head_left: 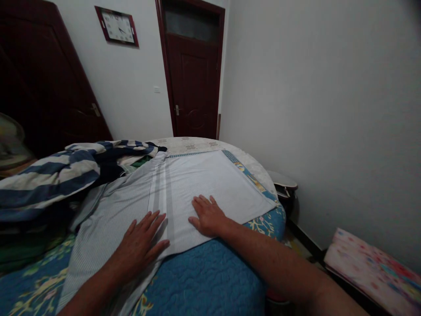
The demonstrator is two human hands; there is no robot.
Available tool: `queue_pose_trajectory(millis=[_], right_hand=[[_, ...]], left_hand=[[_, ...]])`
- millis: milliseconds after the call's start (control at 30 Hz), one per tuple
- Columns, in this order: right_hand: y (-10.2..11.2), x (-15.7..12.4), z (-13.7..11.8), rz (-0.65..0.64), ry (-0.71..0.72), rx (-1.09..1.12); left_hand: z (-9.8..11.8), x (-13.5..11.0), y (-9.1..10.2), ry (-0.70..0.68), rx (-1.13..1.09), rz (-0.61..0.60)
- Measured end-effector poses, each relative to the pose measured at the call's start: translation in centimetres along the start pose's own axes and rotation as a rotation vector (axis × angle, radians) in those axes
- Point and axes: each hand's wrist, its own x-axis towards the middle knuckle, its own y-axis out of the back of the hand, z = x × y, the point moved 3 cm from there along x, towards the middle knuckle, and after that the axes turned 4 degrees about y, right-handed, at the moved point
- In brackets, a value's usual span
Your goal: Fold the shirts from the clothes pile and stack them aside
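Head view: one camera looking down over a bed.
Shirt point(197, 184): pale grey, finely striped, with broader bands down its middle; spread flat on the blue quilt point(210, 276).
Left hand point(141, 243): fingers released, lying flat on the shirt's near edge.
Right hand point(207, 215): palm down, fingers extended, pressing the cloth.
Striped blanket point(55, 175): bunched at left, touching the shirt.

Bed point(210, 281) w/ blue quilted cover: pale striped shirt point(197, 184) spread flat on it, navy-white striped garment point(55, 173) heaped at left.
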Motion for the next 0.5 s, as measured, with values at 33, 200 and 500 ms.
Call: queue_pose_trajectory(millis=[33, 200, 500], right_hand=[[-0.3, 0.0, -0.7, -0.014, 0.018, 0.007], [-0.1, -0.8, 0.0, -0.015, -0.065, 0.005], [1.5, -3.9, 6.7, -0.014, -0.359, -0.123]], left_hand=[[0.7, 0.2, -0.3, -0.012, 0.002, -0.001], [1.3, -0.9, -1.3, -0.005, 0.031, -0.018], [1.1, -2.7, -0.2, 0.045, 0.021, -0.087]])
